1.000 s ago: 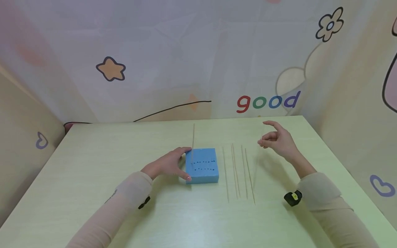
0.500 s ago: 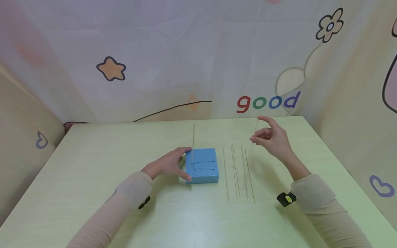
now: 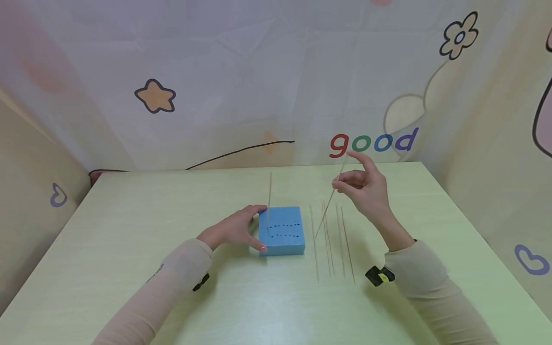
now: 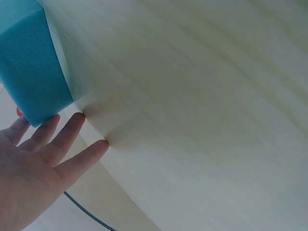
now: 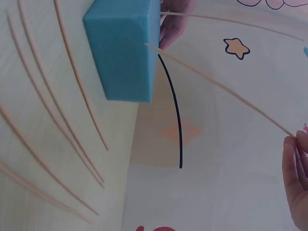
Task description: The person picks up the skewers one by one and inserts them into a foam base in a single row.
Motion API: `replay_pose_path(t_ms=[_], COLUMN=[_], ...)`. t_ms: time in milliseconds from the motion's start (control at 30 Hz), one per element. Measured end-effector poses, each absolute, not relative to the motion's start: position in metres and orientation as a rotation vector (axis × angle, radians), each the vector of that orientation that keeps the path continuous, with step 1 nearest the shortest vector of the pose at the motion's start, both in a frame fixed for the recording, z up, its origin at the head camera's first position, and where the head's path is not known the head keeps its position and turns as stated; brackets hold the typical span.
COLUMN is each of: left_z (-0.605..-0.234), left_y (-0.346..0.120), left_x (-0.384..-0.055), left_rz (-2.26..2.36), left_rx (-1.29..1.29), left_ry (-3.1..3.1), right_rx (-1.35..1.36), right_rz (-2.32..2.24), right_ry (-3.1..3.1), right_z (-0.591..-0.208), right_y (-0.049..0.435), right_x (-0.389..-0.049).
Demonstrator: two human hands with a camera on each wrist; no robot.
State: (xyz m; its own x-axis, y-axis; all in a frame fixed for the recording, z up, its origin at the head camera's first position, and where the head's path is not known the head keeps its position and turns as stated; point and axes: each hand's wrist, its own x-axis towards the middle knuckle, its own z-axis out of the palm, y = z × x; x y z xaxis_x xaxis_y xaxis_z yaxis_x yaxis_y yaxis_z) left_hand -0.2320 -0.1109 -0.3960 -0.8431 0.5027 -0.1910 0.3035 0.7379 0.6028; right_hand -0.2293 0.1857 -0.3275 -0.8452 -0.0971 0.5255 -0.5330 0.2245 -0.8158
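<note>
A blue foam block with rows of dark holes in its top lies mid-table; one thin wooden stick stands upright near its left edge. My left hand holds the block from the left, thumb at the front corner and index finger at the back one. In the left wrist view, other fingers of that hand are spread beside the block. Right of the block and above the table, my right hand pinches another thin wooden stick between thumb and fingers. It slants down-left, its index fingertip near the stick's upper end.
Several thin sticks lie on the table right of the block, roughly parallel and pointing away from me. The pale table ends at a printed cloth backdrop, with more cloth at both sides.
My right hand has moved left and slightly up, towards the block, with its stick; the stick has tilted so that its lower end points left. My left hand and the block have stayed put.
</note>
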Motion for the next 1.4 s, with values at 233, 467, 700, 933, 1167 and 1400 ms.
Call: replay_pose_path(t_ms=[233,467,700,933,1167,1400], left_z=[-0.396,-0.396,-0.395,-0.395,-0.399,-0.4], left_y=[-0.111,-0.111,-0.111,-0.111,-0.113,-0.114], left_x=[-0.231,-0.231,-0.23,-0.231,-0.234,-0.235], left_rz=[0.841,0.837,0.844,0.829,0.822,0.805], left_rx=[0.625,0.638,0.638,0.636,0.64,0.658], left_ry=[2.591,2.597,2.594,2.597,2.605,2.617], right_rx=[0.642,0.739,0.848,0.968,1.085,1.126], right_rz=[1.653,1.597,1.565,1.472,1.363,1.29], right_ry=[-2.012,-1.922,-1.847,-1.854,-1.839,-1.852], right_z=[-0.325,-0.323,-0.322,-0.325,-0.331,-0.337], right_y=[0.163,0.146,0.129,0.113,0.099,0.091], right_x=[-0.225,-0.225,-0.225,-0.226,-0.228,-0.23])
